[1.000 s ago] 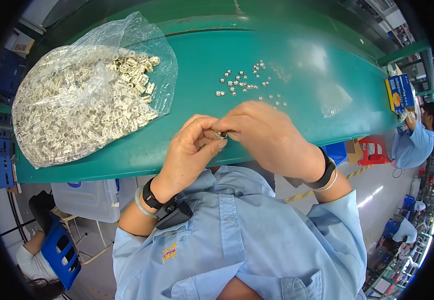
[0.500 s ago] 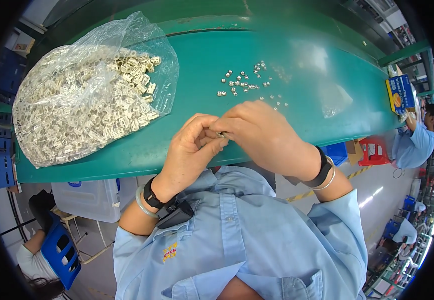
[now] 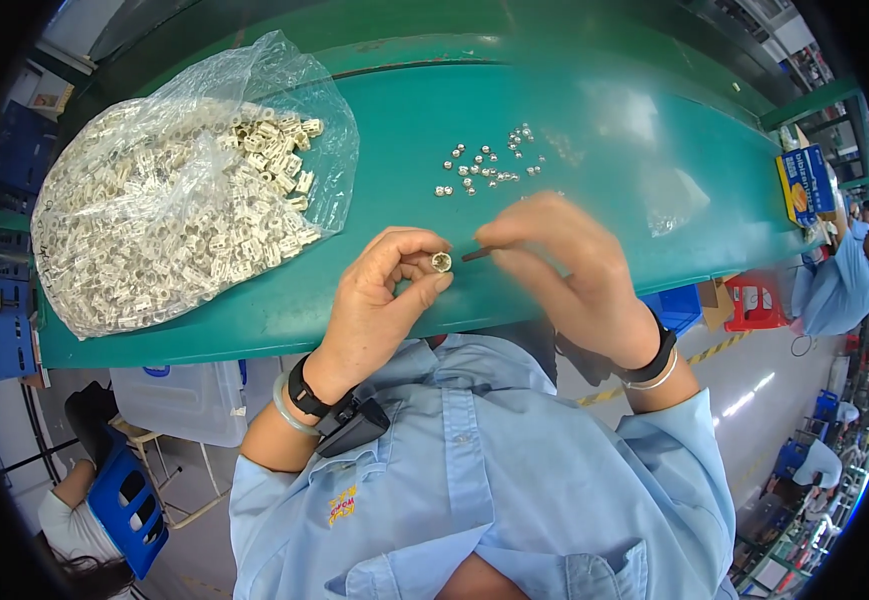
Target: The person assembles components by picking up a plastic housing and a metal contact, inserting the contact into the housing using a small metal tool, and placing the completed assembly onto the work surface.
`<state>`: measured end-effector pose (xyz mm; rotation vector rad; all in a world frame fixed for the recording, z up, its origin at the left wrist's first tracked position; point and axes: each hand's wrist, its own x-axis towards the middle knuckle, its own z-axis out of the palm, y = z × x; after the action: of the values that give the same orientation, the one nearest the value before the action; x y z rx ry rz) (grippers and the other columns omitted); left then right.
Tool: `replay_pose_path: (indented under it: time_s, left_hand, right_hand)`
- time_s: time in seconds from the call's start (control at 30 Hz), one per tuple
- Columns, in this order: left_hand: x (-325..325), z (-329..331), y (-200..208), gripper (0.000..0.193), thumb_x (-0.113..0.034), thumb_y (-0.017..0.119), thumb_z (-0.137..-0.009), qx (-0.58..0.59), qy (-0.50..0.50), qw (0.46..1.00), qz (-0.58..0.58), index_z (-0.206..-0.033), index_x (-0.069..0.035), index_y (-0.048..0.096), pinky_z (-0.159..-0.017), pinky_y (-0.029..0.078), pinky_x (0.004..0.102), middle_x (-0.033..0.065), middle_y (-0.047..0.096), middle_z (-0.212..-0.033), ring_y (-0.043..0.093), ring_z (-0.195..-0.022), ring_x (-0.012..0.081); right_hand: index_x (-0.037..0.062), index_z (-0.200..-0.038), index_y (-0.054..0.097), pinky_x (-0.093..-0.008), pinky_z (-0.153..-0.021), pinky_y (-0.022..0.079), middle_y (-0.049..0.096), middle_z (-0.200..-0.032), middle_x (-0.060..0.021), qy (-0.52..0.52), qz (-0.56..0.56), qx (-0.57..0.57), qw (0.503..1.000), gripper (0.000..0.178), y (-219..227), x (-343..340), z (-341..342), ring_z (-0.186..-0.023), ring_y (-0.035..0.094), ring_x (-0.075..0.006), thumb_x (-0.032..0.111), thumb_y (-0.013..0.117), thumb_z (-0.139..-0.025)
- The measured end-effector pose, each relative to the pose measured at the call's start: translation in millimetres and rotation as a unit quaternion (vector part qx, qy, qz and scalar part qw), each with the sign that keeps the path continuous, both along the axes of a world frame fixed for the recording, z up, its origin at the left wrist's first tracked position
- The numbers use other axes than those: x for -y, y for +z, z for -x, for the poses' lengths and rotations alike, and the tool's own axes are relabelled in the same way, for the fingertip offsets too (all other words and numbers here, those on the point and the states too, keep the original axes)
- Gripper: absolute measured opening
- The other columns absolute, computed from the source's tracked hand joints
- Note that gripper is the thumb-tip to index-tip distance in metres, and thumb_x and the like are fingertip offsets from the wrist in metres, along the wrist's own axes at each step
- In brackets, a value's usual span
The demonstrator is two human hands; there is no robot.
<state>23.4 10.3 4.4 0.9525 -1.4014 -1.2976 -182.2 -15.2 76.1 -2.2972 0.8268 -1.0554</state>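
My left hand (image 3: pixel 390 278) pinches a small cream plastic sleeve (image 3: pixel 441 262) between thumb and fingertips, its round open end showing. A short gap to the right, my right hand (image 3: pixel 564 275) is blurred by motion and grips a thin dark tool (image 3: pixel 476 254); its exact kind cannot be made out. The tool's tip points toward the sleeve without touching it. Beyond my hands, several small shiny metal balls (image 3: pixel 467 183) lie scattered on the green tabletop (image 3: pixel 394 130). A large clear plastic bag (image 3: pixel 336 100) full of similar cream parts (image 3: pixel 164 220) lies on the left.
A blue and yellow box (image 3: pixel 805 185) stands at the table's right end, near a co-worker in a blue shirt (image 3: pixel 839 285). Below the table's front edge are a clear plastic bin (image 3: pixel 184 400), a blue chair (image 3: pixel 124 505) with a seated person, and a red stool (image 3: pixel 754 302).
My right hand has drawn away to the right from my left, bringing the dark tool into sight. The sleeve's open end now shows in my left hand, which has barely moved.
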Motion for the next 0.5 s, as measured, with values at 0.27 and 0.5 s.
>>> replay_pose_path:
  time_s: [0.27,0.5]
  left_hand:
    - [94.5,-6.4,42.1,0.025,0.003,0.064,-0.084,0.061,0.05,0.995,0.061,-0.108,0.0,0.059,-0.08,0.051,0.0252,0.0055,0.056,-0.103,0.06,-0.088,0.0118]
    - [89.1,30.2,68.7,0.028,0.003,0.066,-0.083,0.183,-0.029,0.969,0.161,-0.109,-0.001,0.059,-0.081,0.051,0.0255,0.0073,0.055,-0.104,0.059,-0.09,0.0136]
  right_hand:
    - [0.0017,-0.1,0.063,-0.0334,-0.075,0.049,0.065,-0.094,-0.0123,-0.07,-0.109,0.079,0.988,0.02,-30.3,-19.6,22.8,-0.086,0.062,-0.0261,-0.005,0.064,-0.081]
    - [0.0035,-0.101,0.063,-0.0342,-0.07,0.051,0.064,-0.094,-0.01,-0.115,0.016,0.118,0.986,0.022,-3.7,3.0,44.2,-0.083,0.063,-0.0245,-0.005,0.066,-0.08]
